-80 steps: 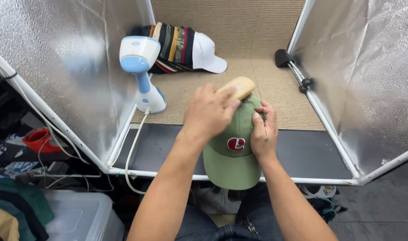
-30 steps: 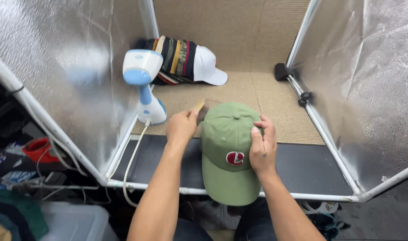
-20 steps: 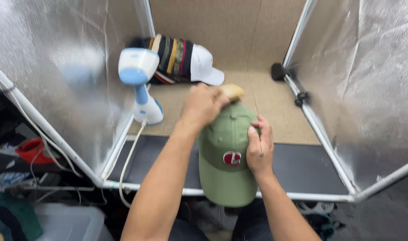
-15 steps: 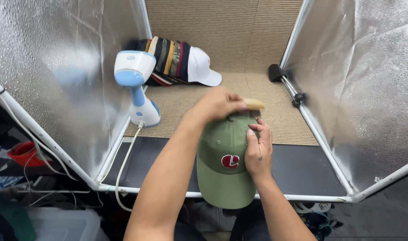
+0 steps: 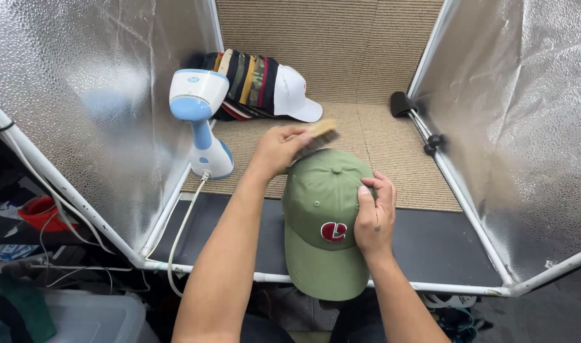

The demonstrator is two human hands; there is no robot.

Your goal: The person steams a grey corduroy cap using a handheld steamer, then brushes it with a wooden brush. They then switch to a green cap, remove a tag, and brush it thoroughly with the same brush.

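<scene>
Fingers of the left hand (image 5: 279, 147) are curling tightly around a wooden-backed brush (image 5: 314, 134), bristles angling down onto the back crown of the olive green cap (image 5: 322, 216). The right hand (image 5: 374, 219) is gripping the cap's right side, fingers bent over the crown and thumb lower on the panel, propping it above the black front ledge (image 5: 443, 248) of the foil-walled booth.

Doing it well, as I judge it: short strokes running one way along the panel seams, light pressure, the steadying hand bracing directly opposite the bristles so the crown is not denting; rotating the cap rather than twisting the wrist.

Markings: a round red-and-white embroidered patch (image 5: 333, 231) is sitting on the cap's front, above the brim. A small round logo is showing on the white-and-blue handheld steamer (image 5: 198, 111), standing at the left wall. Behind it a nested stack of caps (image 5: 255, 86) is lying on the tan carpet, white one outermost. No packages or signs visible.
</scene>
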